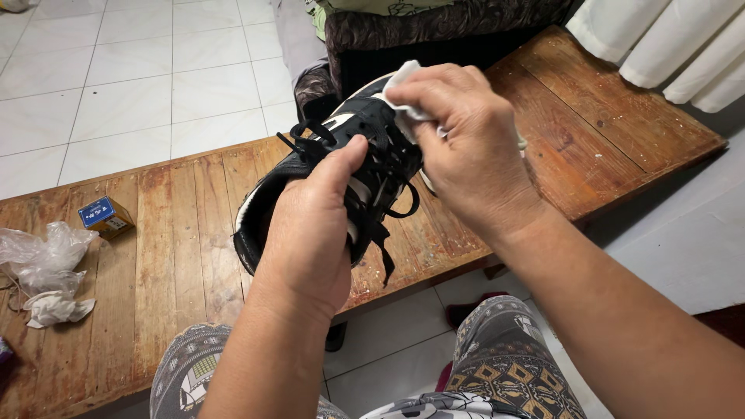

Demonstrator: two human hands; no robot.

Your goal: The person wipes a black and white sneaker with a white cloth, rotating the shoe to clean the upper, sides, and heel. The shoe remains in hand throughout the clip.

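Black leather of a lace-up sports shoe with white stripes [365,167] fills the middle of the view, held in the air above the near edge of a worn wooden plank table [171,256]. The left hand [310,240] is wrapped around the shoe's heel and opening, thumb pressed across the black laces, fingers closed about the far side. The right hand [466,155] has its fingers bunched together, pinching a small white cloth [403,89] and pressing it against the toe end of the shoe. At the left of the table lies a crumpled clear plastic bag [43,252], with a wad of white rag [54,309] just beside it nearer the person. A small blue and yellow cardboard box [106,217] stands a little farther right. Patterned grey trouser knees show at the near edge, over a white tiled floor [116,77].
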